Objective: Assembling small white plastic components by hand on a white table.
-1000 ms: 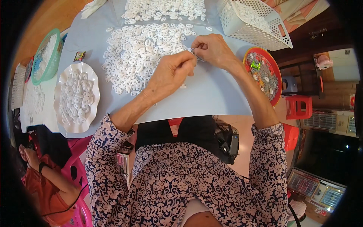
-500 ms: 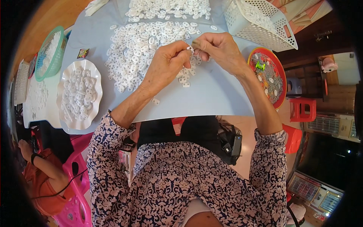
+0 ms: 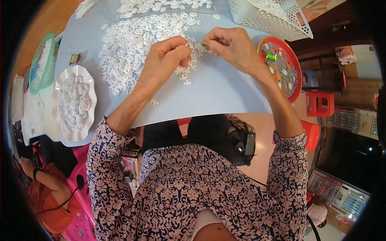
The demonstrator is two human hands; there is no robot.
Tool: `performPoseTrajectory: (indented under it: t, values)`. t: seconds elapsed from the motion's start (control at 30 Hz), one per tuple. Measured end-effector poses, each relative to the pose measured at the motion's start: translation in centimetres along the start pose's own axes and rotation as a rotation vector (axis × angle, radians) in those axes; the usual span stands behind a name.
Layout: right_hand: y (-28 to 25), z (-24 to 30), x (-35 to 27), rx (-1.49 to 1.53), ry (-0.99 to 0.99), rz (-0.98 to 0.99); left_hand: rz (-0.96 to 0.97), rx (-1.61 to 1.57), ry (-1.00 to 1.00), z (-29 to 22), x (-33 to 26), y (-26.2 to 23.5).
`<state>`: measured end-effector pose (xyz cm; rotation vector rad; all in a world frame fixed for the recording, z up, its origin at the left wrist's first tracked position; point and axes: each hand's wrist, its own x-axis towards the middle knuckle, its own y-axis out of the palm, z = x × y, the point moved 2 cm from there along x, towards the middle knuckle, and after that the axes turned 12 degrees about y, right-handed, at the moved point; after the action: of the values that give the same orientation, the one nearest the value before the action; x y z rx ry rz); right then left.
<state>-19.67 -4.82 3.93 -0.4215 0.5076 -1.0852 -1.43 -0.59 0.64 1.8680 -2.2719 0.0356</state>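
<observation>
My left hand (image 3: 165, 58) is closed in a pinch over the right edge of a pile of small white plastic pieces (image 3: 132, 50), oval and with two holes each. A bit of white shows at its fingertips, apparently one of these pieces. My right hand (image 3: 232, 47) is pinched too, a short gap to the right; what its fingertips hold is too small to make out. Below my left hand a few loose white pieces (image 3: 187, 81) lie on the pale blue table (image 3: 217, 96). Another pair of pieces (image 3: 154, 103) rests by my left forearm.
A scalloped white dish (image 3: 91, 102) of white pieces stands at left, near a green basket (image 3: 51, 64). At right are a red round tray (image 3: 298, 76) of small grey metal parts and a grey perforated basket (image 3: 277, 30). Another person's arm (image 3: 52, 180) shows at lower left.
My hands were together at one white piece and are now apart, the left one drawn back to the left. The whole view has shifted slightly.
</observation>
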Motion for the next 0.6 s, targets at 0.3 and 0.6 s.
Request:
performPoseTrajectory:
  t: [0.3, 0.6]
  values:
    - [-0.6, -1.2, -2.6, -0.694, -0.366, 0.034, 0.016, 0.037, -0.012, 0.0, -0.2, 0.2]
    - [1.6, -0.6, -2.3, -1.043, -0.311, 0.035, 0.032, 0.050, -0.002, 0.1, -0.2, 0.3]
